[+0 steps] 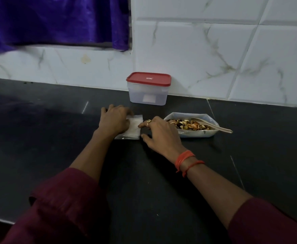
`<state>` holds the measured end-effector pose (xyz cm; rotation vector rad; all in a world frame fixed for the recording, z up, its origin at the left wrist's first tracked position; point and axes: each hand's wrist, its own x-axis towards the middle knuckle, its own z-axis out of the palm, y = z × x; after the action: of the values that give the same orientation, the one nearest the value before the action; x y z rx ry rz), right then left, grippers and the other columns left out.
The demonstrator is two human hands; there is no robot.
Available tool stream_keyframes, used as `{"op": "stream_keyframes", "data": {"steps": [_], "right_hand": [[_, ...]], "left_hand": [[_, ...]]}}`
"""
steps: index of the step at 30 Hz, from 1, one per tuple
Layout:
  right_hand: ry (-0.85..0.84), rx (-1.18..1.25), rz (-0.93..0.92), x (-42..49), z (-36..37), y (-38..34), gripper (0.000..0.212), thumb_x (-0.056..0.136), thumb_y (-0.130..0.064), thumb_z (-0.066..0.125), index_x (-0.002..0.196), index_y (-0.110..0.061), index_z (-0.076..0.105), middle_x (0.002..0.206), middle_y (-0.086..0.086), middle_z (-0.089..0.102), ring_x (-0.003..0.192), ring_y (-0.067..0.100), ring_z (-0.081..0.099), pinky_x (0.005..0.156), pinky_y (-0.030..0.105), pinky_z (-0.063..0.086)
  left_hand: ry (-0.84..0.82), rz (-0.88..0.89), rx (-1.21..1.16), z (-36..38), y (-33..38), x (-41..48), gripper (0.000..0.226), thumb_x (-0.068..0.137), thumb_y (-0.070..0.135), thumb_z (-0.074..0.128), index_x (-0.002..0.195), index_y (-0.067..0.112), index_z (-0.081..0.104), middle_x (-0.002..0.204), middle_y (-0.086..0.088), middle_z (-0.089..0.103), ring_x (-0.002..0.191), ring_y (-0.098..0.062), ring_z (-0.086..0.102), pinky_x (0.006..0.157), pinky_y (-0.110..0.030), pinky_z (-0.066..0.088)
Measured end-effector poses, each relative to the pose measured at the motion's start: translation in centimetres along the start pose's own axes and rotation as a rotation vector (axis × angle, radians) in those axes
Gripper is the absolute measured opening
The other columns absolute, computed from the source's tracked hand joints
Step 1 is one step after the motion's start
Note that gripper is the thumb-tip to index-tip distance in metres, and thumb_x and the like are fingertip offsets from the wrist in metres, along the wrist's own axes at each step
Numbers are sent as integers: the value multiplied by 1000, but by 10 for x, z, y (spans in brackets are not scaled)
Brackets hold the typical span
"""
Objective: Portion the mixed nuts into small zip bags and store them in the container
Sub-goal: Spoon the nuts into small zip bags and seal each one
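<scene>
- I am watching the left hand [115,120] lying palm down on a small stack of clear zip bags [134,129] at mid-counter, fingers relaxed, pressing the stack and gripping nothing.
- The right hand [160,132] is sitting just right of the stack, bent fingertips touching its right edge and thumb spread toward the near side; I cannot tell whether it is pinching a bag.
- The mixed nuts [188,124] are lying in an open bag [197,133] just right of the right hand, with a spoon [214,127] resting in them, handle pointing right.
- The container [147,95] is standing farther back against the tiled wall [205,50], its red lid [148,78] on.
- The dark counter [56,129] is carrying everything.
</scene>
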<state>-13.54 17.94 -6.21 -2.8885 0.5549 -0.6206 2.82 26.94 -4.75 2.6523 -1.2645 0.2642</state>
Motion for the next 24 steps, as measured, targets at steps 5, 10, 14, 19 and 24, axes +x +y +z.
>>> {"op": "stream_keyframes", "data": {"steps": [5,10,14,19,24], "right_hand": [[8,64,-17,-6,1,1,39,95,-28,59,133,-32,58,117,-2,60,105,19,61,95,41,47],[260,351,86,-1,-14,4,20,87,-14,63,104,-25,61,92,-8,64,77,8,60,71,29,54],[406,471,165,-2,-37,14,15,85,-9,64,95,-20,68,85,-11,64,66,2,57,65,10,42],[473,569,211,-19,-55,36,22,89,-15,69,110,-17,72,87,-10,71,79,1,66,68,5,46],[472,596,215,-39,-60,55,27,90,-26,75,115,-17,74,93,-16,70,82,-14,65,72,4,49]], "left_hand": [[176,20,-58,-5,-1,-1,13,91,32,67,103,30,68,109,4,69,116,-24,54,107,-52,31],[251,31,-302,-29,-3,1,8,89,29,70,97,28,71,91,10,69,92,-16,65,88,-38,47],[269,-10,-796,-51,22,-7,10,86,24,77,94,20,73,83,6,70,66,-7,67,58,-21,51],[-21,-56,-1295,-49,70,-23,13,86,18,77,94,9,72,76,-6,75,63,-18,71,55,-28,57],[-242,18,-1419,-41,96,-33,24,93,23,68,107,4,73,93,-9,78,84,-26,76,61,-31,58]]}}
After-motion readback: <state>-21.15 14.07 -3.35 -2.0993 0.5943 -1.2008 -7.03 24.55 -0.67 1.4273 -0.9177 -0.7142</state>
